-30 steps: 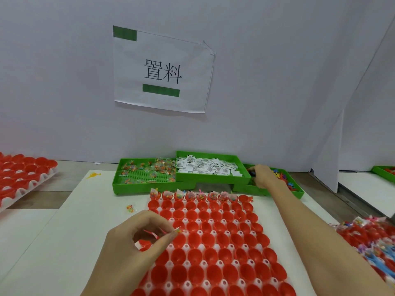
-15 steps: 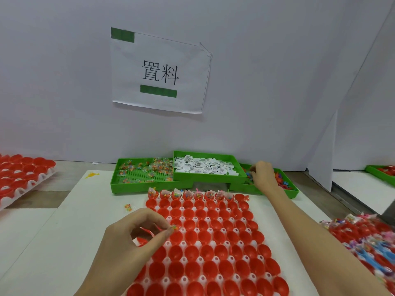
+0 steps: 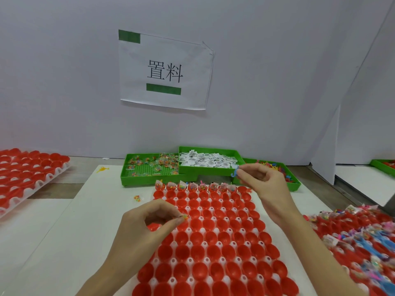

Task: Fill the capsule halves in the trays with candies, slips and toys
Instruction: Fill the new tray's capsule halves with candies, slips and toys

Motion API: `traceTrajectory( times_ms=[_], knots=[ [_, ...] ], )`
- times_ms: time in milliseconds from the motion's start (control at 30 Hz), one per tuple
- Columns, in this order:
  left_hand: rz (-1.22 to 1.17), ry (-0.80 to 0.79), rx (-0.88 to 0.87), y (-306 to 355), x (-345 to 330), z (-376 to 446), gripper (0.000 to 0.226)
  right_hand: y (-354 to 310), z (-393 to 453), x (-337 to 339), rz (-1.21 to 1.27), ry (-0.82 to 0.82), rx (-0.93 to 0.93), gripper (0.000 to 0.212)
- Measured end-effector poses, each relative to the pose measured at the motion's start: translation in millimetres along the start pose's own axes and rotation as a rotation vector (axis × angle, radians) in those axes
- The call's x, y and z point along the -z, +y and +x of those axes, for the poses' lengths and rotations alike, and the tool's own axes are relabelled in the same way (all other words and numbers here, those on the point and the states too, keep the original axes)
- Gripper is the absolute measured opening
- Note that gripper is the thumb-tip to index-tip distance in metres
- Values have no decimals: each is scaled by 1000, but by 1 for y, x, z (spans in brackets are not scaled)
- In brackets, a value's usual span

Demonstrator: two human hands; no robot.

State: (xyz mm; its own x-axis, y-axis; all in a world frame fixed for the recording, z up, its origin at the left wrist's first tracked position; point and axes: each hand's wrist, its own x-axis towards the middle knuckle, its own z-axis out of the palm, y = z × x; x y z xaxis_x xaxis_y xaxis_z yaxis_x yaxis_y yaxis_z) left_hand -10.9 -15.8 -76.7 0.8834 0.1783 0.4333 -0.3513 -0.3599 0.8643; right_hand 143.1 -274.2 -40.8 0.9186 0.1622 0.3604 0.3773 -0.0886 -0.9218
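A white tray of red capsule halves lies in front of me; most halves in its far row hold candy packets and slips. My left hand hovers over the tray's left side and pinches small toys between thumb and fingertips. My right hand is raised over the tray's far right corner, pinching a small blue toy. Behind stand three green bins: candy packets, paper slips, toys.
A tray of red halves sits at far left. A filled tray lies at the right edge. A loose candy packet and a yellow toy lie on the white mat. Another green bin is at far right.
My right hand left the toy bin and came back toward the tray's far row with a blue toy pinched in it. My left hand stayed over the tray with its toys.
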Motion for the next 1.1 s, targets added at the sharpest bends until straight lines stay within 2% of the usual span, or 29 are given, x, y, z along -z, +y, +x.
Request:
traceTrajectory(
  times_ms=[133,300,500,633,867,933,1000,1100],
  knots=[
    [-37,-37,-7,2,0,0,14,-22,-38,-34,-85,-335,57,16],
    [-71,-82,-20,4,-3,-1,14,-27,-60,-60,-225,-503,158,7],
    [-42,-46,-45,2,-9,-4,17,-26,-68,-57,-189,-513,134,9],
    [-41,-13,-45,3,-15,-6,18,-27,-68,-53,-147,-552,114,17],
    [-163,-60,51,14,-29,2,16,-23,-58,-37,-102,-570,107,21],
    [-231,-59,115,17,-36,9,15,-19,-53,-30,-95,-542,84,28],
    [-248,-67,143,20,-43,20,10,-12,-45,-21,-124,-504,89,24],
    [7,-140,64,17,-58,41,8,2,-27,1,-151,-344,72,14]
  ],
)
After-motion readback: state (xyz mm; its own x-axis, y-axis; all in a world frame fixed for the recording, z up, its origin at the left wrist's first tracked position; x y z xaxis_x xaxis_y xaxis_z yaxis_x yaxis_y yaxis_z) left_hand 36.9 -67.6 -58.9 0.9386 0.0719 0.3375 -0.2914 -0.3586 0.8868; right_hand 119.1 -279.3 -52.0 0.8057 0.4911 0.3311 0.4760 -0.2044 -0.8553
